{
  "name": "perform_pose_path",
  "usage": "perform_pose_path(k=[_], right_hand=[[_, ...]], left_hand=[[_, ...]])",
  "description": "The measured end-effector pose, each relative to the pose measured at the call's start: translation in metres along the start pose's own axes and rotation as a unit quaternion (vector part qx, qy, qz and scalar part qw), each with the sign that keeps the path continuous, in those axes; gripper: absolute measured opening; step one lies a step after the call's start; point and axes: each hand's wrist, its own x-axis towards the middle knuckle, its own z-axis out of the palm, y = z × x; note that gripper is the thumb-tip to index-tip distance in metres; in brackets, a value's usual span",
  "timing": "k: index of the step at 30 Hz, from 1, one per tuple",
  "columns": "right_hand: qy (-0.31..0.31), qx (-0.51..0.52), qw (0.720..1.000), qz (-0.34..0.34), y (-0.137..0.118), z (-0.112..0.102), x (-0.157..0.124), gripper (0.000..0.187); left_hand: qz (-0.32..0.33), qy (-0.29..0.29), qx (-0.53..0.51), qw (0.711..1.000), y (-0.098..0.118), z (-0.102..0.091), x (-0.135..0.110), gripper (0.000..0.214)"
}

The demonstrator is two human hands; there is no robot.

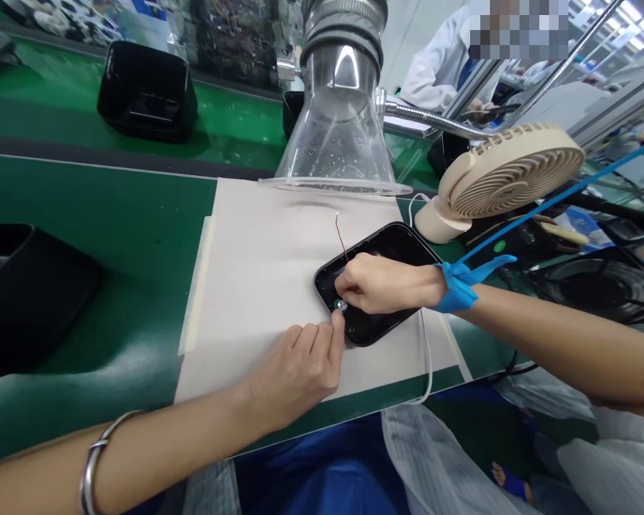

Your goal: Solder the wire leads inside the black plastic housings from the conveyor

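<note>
A shallow black plastic cover (391, 247) with rounded corners lies at a slant, inner side up. Near its left end a small round silver part (342, 305) sits by a bit of green. My left hand (314, 357) is at the cover's near left edge, its index fingertip touching beside the silver part. The other left fingers are curled and the thumb is hidden. My right hand (370, 282) reaches over the cover, closed, with its fingertips bunched just above the silver part. What they pinch is hidden. A thin dark red wire (340, 234) with a tiny white end sticks out beyond my right hand.
Pale sheet (257, 286) taped on the green bench (129, 207). Clear extraction hood (335, 136) overhangs behind the cover. Beige fan (507, 179) stands right. Black housings (147, 93) stand left and back. A blue strap (459, 286) with a cord ties my right wrist. A white-coated person (434, 64) works opposite.
</note>
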Motion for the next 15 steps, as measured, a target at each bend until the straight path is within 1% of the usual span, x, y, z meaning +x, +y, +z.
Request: perform_pose_path(k=[6, 11, 15], right_hand=[[0.004, 0.003, 1.0, 0.02, 0.0012, 0.001, -0.0006, 0.02], [-0.017, 0.01, 1.0, 0.016, 0.0026, -0.0037, 0.0021, 0.019], [-0.019, -0.009, 1.0, 0.02, -0.0022, -0.0049, 0.0062, 0.022]], left_hand=[[-0.038, -0.033, -0.065, 0.997, -0.003, 0.0079, 0.0018, 0.036], [-0.067, -0.046, -0.118, 0.99, -0.004, 0.0103, 0.0041, 0.034], [-0.057, -0.063, -0.11, 0.99, -0.0048, 0.0083, 0.0067, 0.035]])
